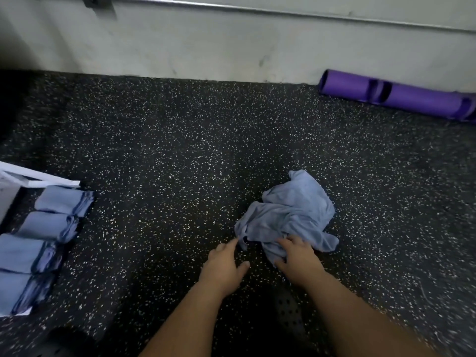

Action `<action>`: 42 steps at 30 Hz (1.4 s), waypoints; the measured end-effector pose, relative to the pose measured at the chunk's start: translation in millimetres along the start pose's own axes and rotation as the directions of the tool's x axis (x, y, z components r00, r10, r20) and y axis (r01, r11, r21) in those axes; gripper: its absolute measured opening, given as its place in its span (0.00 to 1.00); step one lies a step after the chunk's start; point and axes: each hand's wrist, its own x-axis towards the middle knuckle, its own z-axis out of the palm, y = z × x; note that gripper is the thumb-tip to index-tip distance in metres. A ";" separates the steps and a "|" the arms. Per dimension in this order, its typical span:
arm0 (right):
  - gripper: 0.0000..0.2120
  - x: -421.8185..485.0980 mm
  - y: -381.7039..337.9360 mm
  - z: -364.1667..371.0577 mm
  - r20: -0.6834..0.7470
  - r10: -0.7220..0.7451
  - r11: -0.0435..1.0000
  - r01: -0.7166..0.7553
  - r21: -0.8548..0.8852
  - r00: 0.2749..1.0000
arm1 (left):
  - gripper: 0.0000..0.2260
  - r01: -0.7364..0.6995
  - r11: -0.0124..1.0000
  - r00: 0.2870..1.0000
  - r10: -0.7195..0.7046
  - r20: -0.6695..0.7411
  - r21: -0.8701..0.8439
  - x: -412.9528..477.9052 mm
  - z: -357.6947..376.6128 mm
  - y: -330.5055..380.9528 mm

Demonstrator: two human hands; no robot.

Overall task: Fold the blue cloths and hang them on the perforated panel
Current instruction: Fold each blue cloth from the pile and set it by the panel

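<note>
A crumpled light-blue cloth [291, 215] lies on the dark speckled floor right of centre. My right hand [296, 256] grips its near edge, fingers curled into the fabric. My left hand [224, 266] is just left of the cloth, index finger stretched toward its near-left corner and touching or almost touching it, holding nothing. At the far left, several folded blue cloths [49, 225] lie side by side in a row on a white panel [28, 176], of which only the edges show.
A purple rolled mat [396, 97] lies along the pale wall at the back right. A metal rail [257, 10] runs along that wall. A dark perforated object [291, 318] sits on the floor between my forearms. The speckled floor [167, 163] stretches between the cloth row and the crumpled cloth.
</note>
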 end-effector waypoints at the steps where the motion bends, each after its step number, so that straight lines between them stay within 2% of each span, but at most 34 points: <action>1: 0.31 3.9 -5.0 2.0 0.017 -0.001 1.000 0.001 -0.008 1.000 | 0.35 0.010 1.000 1.000 -0.010 0.002 -0.004 5.3 2.2 -2.3; 7: 0.32 32.9 -36.4 24.3 0.093 -0.055 0.997 0.060 -0.051 0.994 | 0.37 0.084 0.996 0.996 -0.084 0.008 -0.020 31.6 10.3 -24.2; 13: 0.33 58.3 -66.7 46.0 0.149 -0.137 0.990 0.141 -0.016 0.979 | 0.36 0.151 0.984 0.988 -0.154 -0.024 -0.092 49.3 12.2 -43.2; 17: 0.36 67.2 -80.0 49.1 0.139 -0.129 0.990 0.135 -0.037 0.982 | 0.35 0.178 0.977 0.981 -0.185 -0.049 -0.118 56.0 8.0 -46.9; 21: 0.31 63.8 -82.6 33.4 0.117 -0.089 0.996 0.090 -0.002 0.989 | 0.35 0.161 0.980 0.982 -0.170 -0.075 -0.114 57.5 -3.5 -38.1; 23: 0.28 57.2 -81.8 18.6 0.064 -0.089 0.996 0.088 0.019 0.994 | 0.35 0.125 0.985 0.986 -0.136 -0.093 -0.116 55.7 -13.2 -25.7; 29: 0.14 17.5 -79.4 -59.9 -0.260 -0.029 0.976 0.083 0.200 0.965 | 0.34 -0.028 0.995 0.982 0.010 -0.189 -0.094 32.1 -55.9 23.4; 35: 0.11 -57.0 -77.0 -148.3 -0.504 0.093 0.911 0.131 0.391 0.859 | 0.34 -0.180 0.984 0.949 0.177 -0.263 0.013 -21.5 -104.1 69.5; 38: 0.09 -95.6 -79.1 -183.3 -0.612 0.119 0.868 0.217 0.446 0.782 | 0.34 -0.234 0.971 0.923 0.238 -0.303 0.052 -60.7 -124.4 86.5; 42: 0.07 -142.1 -95.6 -216.9 -0.669 0.180 0.724 0.363 0.586 0.722 | 0.34 -0.292 0.950 0.879 0.313 -0.359 0.114 -110.5 -150.3 103.3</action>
